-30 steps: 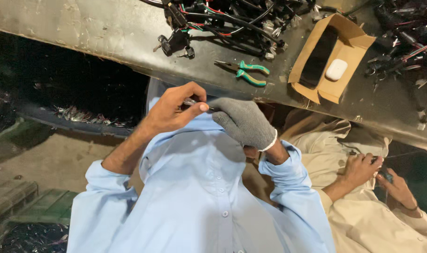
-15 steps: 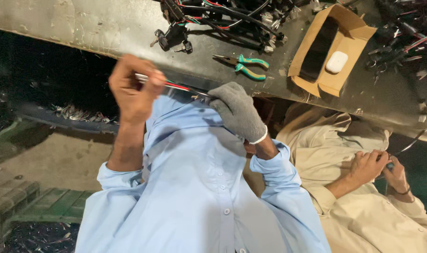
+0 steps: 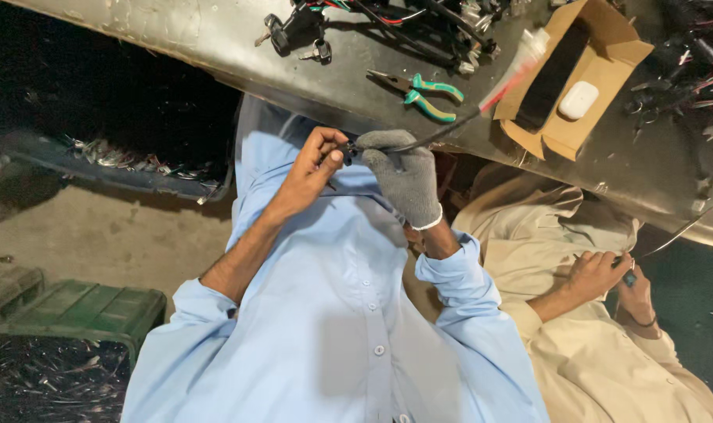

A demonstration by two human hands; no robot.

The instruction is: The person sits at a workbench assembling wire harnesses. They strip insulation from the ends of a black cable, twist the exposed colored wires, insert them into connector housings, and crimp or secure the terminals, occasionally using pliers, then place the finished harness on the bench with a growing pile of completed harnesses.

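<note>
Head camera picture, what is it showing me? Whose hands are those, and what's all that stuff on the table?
The camera sits on a person's head and looks down, so you see their own blue shirt and both hands. There is no machine here, just a person working.

The left hand is bare. The right hand wears a grey glove. Together they pinch a thin dark cable, which runs up towards the table.

On the grey table lie pliers with green handles, a messy bunch of wires, and an open cardboard box with a small white case inside.

The person in beige clothes on the right is someone else, busy with their own hands.
</note>
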